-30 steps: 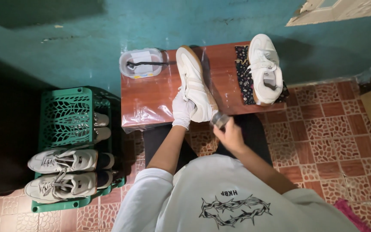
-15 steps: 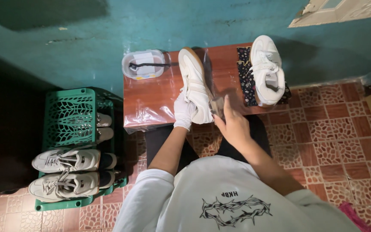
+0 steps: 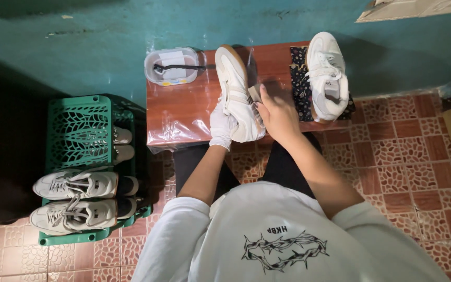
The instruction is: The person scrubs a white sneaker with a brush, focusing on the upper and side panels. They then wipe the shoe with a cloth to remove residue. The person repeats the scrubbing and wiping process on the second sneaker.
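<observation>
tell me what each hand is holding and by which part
The gloved left hand grips the white sneaker at its heel end. The right hand presses a small brush-like thing against the shoe's side; its grip is hidden.

A clear plastic tub [image 3: 172, 66] sits at the eleven o'clock end of a reddish wooden bench [image 3: 184, 107], with a dark-handled brush [image 3: 176, 67] lying across it. At one o'clock on the bench a second white sneaker [image 3: 328, 75] rests on a dark flowered cloth [image 3: 300, 89]. A sheet of clear plastic [image 3: 178, 130] covers the bench top. At nine o'clock stands a green crate [image 3: 79, 130]; two grey-white sneakers [image 3: 76, 198] lie side by side on its lower part. Behind it all is a teal wall [image 3: 105, 31], and the floor [image 3: 408, 156] is red patterned tile.
</observation>
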